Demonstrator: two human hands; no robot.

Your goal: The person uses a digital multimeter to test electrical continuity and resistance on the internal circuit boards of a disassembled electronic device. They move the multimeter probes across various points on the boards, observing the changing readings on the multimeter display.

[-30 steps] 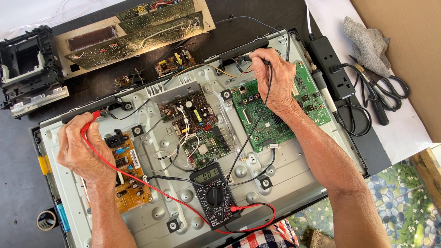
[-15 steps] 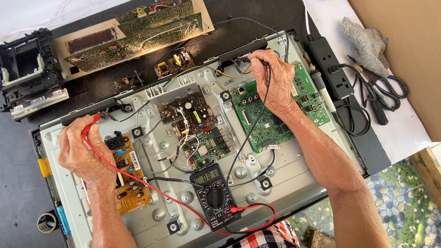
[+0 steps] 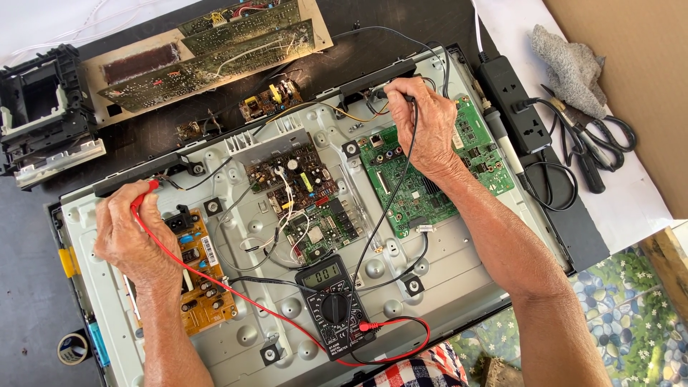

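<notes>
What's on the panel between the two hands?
In the head view, a central circuit board with white wires lies between the left hand and right hand.

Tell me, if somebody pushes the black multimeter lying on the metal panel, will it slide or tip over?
The multimeter lies flat on its back, so it would probably slide on the smooth metal panel rather than tip. Its red lead runs to the left hand and would likely tug it back.

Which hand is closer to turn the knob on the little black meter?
Probably the left hand: it holds the red probe nearer the multimeter. The right hand holds the black probe farther up.
</notes>
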